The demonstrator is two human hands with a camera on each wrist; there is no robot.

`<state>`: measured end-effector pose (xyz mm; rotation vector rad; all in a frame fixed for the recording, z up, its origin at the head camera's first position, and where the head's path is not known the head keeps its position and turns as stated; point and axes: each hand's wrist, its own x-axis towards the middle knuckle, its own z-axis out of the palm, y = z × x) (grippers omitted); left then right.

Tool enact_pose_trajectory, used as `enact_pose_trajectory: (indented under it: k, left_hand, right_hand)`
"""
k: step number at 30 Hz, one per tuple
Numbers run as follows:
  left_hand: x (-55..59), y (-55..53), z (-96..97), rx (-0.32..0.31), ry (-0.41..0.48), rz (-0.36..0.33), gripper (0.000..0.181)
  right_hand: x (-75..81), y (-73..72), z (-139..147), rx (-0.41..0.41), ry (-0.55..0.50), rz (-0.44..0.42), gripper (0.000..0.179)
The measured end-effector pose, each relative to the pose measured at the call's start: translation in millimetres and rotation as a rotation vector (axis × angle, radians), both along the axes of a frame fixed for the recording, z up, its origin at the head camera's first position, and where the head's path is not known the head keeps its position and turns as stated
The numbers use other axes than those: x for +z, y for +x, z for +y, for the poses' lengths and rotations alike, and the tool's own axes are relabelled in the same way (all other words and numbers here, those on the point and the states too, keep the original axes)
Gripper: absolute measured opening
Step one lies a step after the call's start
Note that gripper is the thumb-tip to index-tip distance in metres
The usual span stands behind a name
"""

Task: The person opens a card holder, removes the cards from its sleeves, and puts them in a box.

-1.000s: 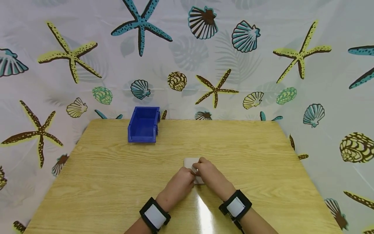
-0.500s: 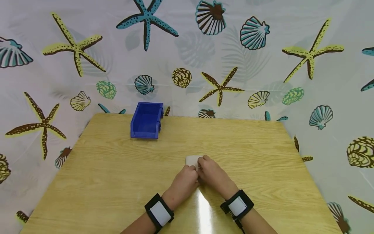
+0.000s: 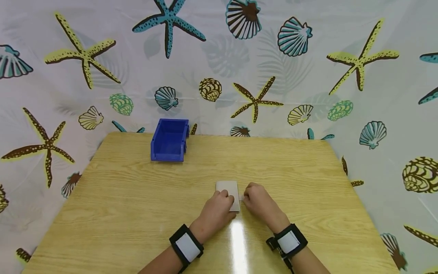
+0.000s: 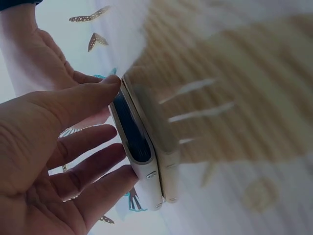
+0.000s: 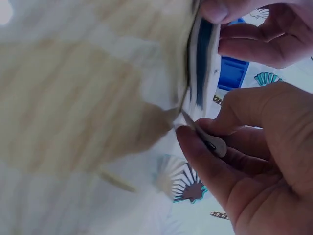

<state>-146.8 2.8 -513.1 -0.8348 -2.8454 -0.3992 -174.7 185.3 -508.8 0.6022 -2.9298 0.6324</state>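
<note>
A small white booklet-like case (image 3: 226, 185) lies flat on the wooden table (image 3: 291, 163). In the left wrist view its edge shows a dark blue layered inside (image 4: 132, 132) between pale covers. My left hand (image 3: 215, 214) holds the case, thumb at its near edge and fingers curled over its top. Just right of it, my right hand (image 3: 263, 204) pinches a narrow white strap (image 3: 241, 198) that reaches out from the case's side. The right wrist view shows the strap's rounded end (image 5: 216, 146), with a dark round spot, between thumb and finger.
An open blue plastic bin (image 3: 169, 140) stands at the back left of the table. A white curtain (image 3: 191, 61) printed with starfish and shells surrounds the table at the back and sides. Black straps (image 3: 186, 247) with white patches sit on both wrists.
My right hand has moved right, off the top of the case, drawing the strap out sideways. The left hand stays on the case. The head view has shifted slightly.
</note>
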Motion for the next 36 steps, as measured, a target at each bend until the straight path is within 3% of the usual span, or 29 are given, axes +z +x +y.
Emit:
enact_pose_trajectory:
  k: [7, 13, 17, 20, 26, 32, 36]
  left_hand:
    - [1.1, 1.8, 1.3, -0.001, -0.032, 0.018, 0.033]
    - [-1.1, 2.4, 3.7, -0.005, -0.118, 0.097, 0.038]
    - [-2.6, 3.1, 3.9, -0.021, -0.135, 0.158, 0.035]
    - [-2.1, 2.3, 1.9, -0.052, -0.085, 0.184, 0.035]
    - [0.6, 1.8, -11.4, -0.110, 0.074, 0.166, 0.059]
    - [3.3, 7.0, -27.3, -0.057, 0.237, 0.146, 0.042]
    - [8.5, 8.1, -34.6, -0.004, 0.305, 0.206, 0.031]
  right_hand:
    - [-7.2, 2.8, 4, -0.007, 0.094, 0.083, 0.014]
    - [-7.4, 4.0, 3, -0.003, 0.027, 0.003, 0.011]
    - [-8.3, 3.6, 3, 0.020, 0.006, -0.004, 0.012]
    - [-7.9, 2.2, 3, 0.035, 0.021, 0.008, 0.012]
    - [-7.2, 2.5, 3, 0.025, 0.019, 0.011, 0.011]
    - [-9.0, 0.2, 3, 0.035, -0.001, 0.017, 0.012]
    - [-7.3, 0.6, 2, 0.035, -0.013, 0.000, 0.015]
